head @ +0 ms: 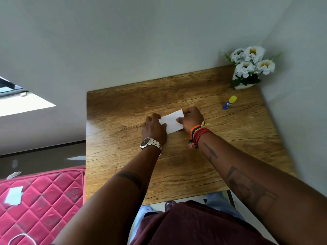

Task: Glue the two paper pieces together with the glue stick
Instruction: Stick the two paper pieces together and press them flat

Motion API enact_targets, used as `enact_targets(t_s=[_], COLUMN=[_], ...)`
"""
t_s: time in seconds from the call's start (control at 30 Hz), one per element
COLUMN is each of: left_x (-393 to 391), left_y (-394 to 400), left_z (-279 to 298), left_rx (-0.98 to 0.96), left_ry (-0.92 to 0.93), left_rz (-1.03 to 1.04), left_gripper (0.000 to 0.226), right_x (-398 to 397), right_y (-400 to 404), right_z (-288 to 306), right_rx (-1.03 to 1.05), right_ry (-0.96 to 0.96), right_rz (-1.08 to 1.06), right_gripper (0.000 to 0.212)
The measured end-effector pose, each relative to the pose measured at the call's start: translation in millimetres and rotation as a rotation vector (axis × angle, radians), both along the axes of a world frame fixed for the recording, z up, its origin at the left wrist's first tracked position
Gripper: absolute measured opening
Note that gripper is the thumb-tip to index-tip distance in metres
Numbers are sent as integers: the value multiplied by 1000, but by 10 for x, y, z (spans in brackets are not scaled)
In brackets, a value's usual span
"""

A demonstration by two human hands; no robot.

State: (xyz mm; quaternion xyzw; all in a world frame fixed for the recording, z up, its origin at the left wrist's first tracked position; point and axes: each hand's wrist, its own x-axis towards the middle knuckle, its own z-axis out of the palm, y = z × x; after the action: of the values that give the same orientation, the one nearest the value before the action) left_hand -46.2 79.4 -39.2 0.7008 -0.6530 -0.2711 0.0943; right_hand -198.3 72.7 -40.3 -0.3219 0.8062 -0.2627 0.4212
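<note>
Paper (172, 123) under both hands' fingers (180, 120).

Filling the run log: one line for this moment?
paper: on table, both hands on its ends | glue stick: lying capped, untouched | step: pressing or aligning

Only a small pale label on the blue-and-yellow glue stick (229, 102), too blurred to read; no other text visible.
</note>
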Motion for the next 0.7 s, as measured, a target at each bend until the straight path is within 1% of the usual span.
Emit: enact_targets(t_s=[0.07,0.1,0.17,0.23,0.3,0.37,0.4,0.43,0.53,0.57,0.7], left_x=[-12,-17,-41,-66,-75,-72,-79,-86,-145,-173,-228], left_y=[-35,-59,-112,-156,-200,-226,-229,-228,-224,-239,-304], left_z=[33,41,21,-34,-81,-106,-104,-100,-48,-16,130], left_rx=[-155,-206,-204,-140,-107,-124,-130,-134,-121,-109,-66], left_ry=[-76,-97,-145,-221,-279,-313,-326,-339,-349,-351,-420], left_rz=[-125,-210,-375,-456,-483,-490,-493,-495,-470,-463,-493], left_gripper=[28,28,33,38,42,43,43,43,40,39,36], right_x=[-74,-120,-178,-213,-249,-272,-285,-302,-323,-341,-347], right_y=[-66,-113,-213,-299,-342,-331,-311,-284,-166,-140,-82], right_z=[-30,-43,-53,-45,-51,-55,-48,-60,-68,-89,31], right_rx=[-16,-18,-33,-52,-41,-8,2,-10,-89,-111,-54], right_ry=[78,105,133,173,251,346,378,407,528,572,657], right_rz=[0,2,11,29,87,168,201,237,377,423,553], right_gripper=[30,28,25,24,32,47,52,50,28,24,30])
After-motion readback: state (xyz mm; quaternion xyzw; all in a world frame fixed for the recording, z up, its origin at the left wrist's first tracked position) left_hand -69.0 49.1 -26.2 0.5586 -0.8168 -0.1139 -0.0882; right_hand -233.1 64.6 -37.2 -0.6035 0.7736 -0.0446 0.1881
